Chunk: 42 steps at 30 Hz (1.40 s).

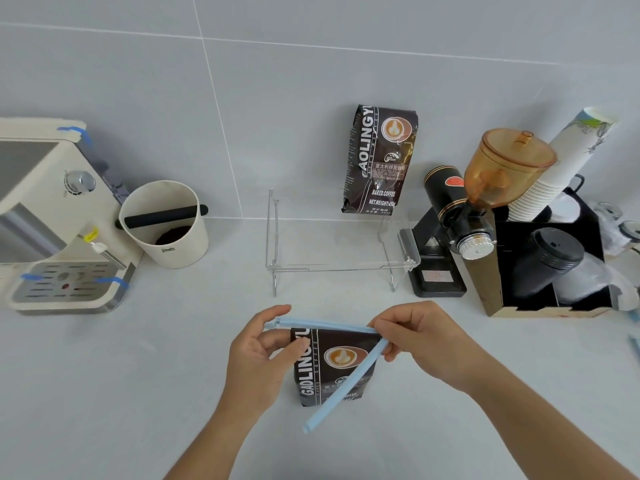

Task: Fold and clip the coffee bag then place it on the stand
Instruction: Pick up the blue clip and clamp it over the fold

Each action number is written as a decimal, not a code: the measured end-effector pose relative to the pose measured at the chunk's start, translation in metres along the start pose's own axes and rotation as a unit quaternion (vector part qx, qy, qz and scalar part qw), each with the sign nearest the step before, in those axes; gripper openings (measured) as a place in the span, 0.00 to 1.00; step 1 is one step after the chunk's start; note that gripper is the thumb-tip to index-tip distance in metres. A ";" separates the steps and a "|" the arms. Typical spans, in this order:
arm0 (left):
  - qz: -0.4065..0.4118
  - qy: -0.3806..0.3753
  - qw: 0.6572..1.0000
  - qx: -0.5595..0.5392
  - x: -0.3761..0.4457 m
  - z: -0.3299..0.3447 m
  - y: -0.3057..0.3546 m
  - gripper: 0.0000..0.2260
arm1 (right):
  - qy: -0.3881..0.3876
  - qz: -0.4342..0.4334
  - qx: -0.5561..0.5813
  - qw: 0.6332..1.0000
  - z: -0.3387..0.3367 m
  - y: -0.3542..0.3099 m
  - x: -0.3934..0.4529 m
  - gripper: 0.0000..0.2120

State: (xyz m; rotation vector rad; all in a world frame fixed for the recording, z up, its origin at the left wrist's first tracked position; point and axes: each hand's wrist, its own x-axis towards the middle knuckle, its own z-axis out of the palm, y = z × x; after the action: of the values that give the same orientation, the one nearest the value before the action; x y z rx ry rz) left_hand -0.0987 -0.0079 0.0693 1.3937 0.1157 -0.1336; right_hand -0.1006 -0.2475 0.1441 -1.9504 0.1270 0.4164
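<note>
I have the coffee bag (332, 368) standing on the bench (138, 393) right in front of me, w/ its top folded down so the beans stay in. My left hand (258, 355) is at the left end of the blue clip (341, 355), fingers (278, 342) curled and pinching near the bag's top corner so the fold can't pop open. My right hand (420, 337) pinches the clip's hinge end at the bag's right corner, fingers closed on it. The clip is open like a V: one arm lies along the folded top, the other arm swings down across the front of the bag, so it's not snapped shut yet, I think. I hold both ends bc the bag needs to stay flat btw the two arms. The clear stand (337, 247) waits just behind, near the wall, and a 2nd coffee bag (379, 161) already sits up at its back right, so mine prob goes next to it. Hard to see: the fold itself is hidden behind the clip and my fingers, so I can't tell how many times it's rolled. The stand is see-through, so its edges are faint. The coffee machine (52, 216) is cut off at the left, and stuff at the far right edge is blurry.
</note>
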 end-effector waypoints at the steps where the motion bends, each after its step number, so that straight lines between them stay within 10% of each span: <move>1: 0.001 0.001 1.000 0.001 0.000 -0.001 0.000 0.21 | -0.006 0.001 0.001 1.000 0.000 -0.001 0.000 0.11; 15: 0.005 0.023 1.000 -0.016 0.002 -0.001 -0.002 0.17 | -0.108 -0.003 0.054 0.993 -0.013 0.009 -0.008 0.16; 27: -0.018 -0.019 0.999 -0.033 0.005 -0.007 0.003 0.15 | 0.009 -0.087 -0.029 0.996 0.004 0.020 -0.008 0.10; 36: -0.010 -0.144 0.985 0.092 0.015 -0.031 0.014 0.25 | 0.063 -0.160 -0.073 0.982 0.008 0.022 -0.009 0.18; 42: 0.051 -0.231 0.913 0.333 0.023 -0.048 0.034 0.24 | 0.071 -0.173 -0.088 0.978 0.010 0.023 -0.007 0.17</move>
State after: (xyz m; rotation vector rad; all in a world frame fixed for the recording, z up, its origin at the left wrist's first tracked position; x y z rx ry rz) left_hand -0.0705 0.0443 0.0907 2.0035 -0.4374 -0.4433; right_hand -0.1161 -0.2489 0.1230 -2.1245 -0.1623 0.0592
